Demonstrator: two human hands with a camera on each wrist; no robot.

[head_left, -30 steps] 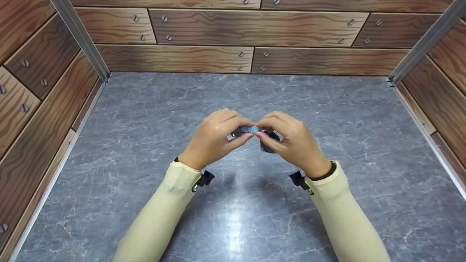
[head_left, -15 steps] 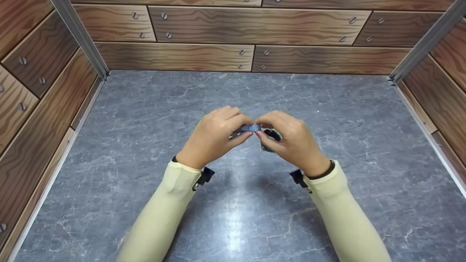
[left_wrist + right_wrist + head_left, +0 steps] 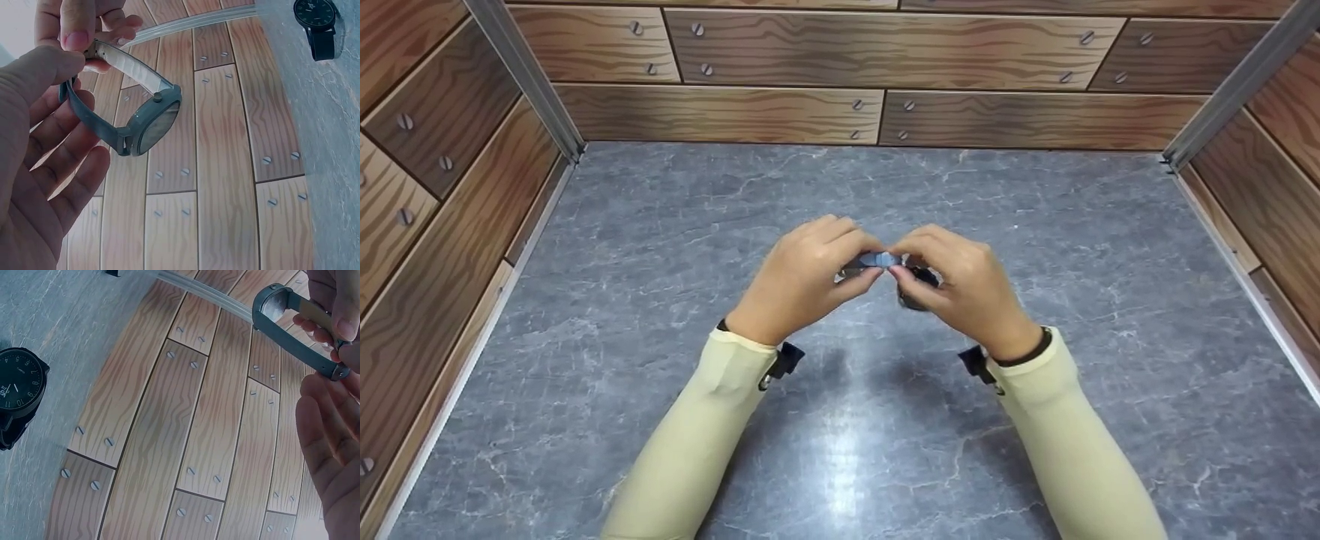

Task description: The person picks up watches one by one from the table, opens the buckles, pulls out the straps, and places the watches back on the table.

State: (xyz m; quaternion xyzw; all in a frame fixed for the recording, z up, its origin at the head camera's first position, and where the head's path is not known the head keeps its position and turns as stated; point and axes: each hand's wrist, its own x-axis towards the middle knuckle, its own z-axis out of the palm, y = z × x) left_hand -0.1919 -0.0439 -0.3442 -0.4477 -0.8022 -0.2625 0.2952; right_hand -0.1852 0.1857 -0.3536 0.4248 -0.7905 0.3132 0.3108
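Both hands meet above the tabletop at a wristwatch with a blue-grey strap [image 3: 883, 259]. My left hand [image 3: 806, 274] pinches one strap end between thumb and fingers. My right hand [image 3: 952, 281] pinches the other end right beside it. In the left wrist view the strap forms a loop, and the watch case [image 3: 154, 126] hangs at its far side. Its pale inner strap shows, but fingertips hide where the ends meet. A second watch, black with a black dial [image 3: 19, 379], lies on the table; in the head view the right hand partly covers it.
The grey marbled tabletop [image 3: 660, 300] stretches around the hands. Wood-patterned panels [image 3: 780, 112] wall in the back and both sides, with metal posts [image 3: 525, 75] at the corners. Dark camera mounts [image 3: 787, 360] sit at the wrists.
The head view has tilted slightly, so the panels sit a little higher. Both hands keep their pinch on the strap, with only small finger shifts at its ends.
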